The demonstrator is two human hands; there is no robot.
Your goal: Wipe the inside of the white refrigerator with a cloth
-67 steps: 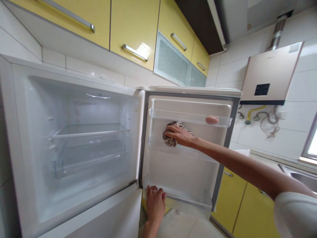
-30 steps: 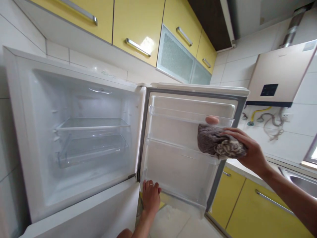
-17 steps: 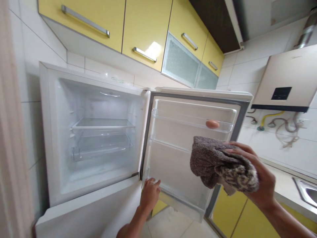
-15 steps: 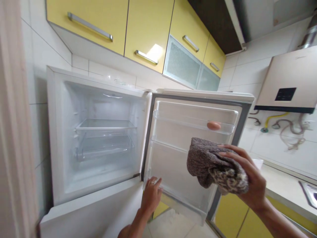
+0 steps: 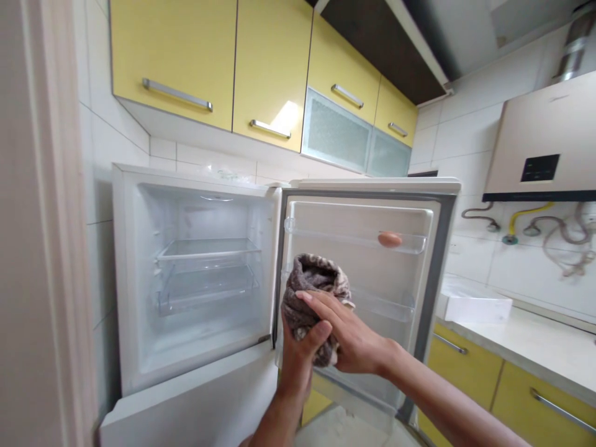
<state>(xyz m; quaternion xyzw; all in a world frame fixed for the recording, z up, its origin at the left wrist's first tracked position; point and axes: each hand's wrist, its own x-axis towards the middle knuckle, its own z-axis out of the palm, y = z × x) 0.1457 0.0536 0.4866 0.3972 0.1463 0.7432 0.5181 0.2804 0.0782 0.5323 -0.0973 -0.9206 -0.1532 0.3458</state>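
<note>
A bunched grey-brown cloth [image 5: 316,273] with a pale pattern is held up in front of the open refrigerator door [image 5: 326,214]. My left hand [image 5: 298,354] grips it from below and the left, thumb across the front. From the right, my right hand [image 5: 344,329] is closed over the cloth, its fingers lying along the front. A brown egg [image 5: 390,239] rests in the clear upper door shelf [image 5: 335,236]. The lower door shelf is partly hidden behind the cloth and hands.
The refrigerator compartment [image 5: 205,214] stands open at left, with a glass shelf [image 5: 209,249] and a clear drawer [image 5: 209,288]. Yellow cabinets [image 5: 270,62] hang above. At right are a white box [image 5: 477,305] on the counter [image 5: 544,341] and a water heater [image 5: 549,136].
My right hand has brought the cloth leftward, away from the door's right side. My left hand has risen from the door's lower left edge and taken hold of the cloth too.
</note>
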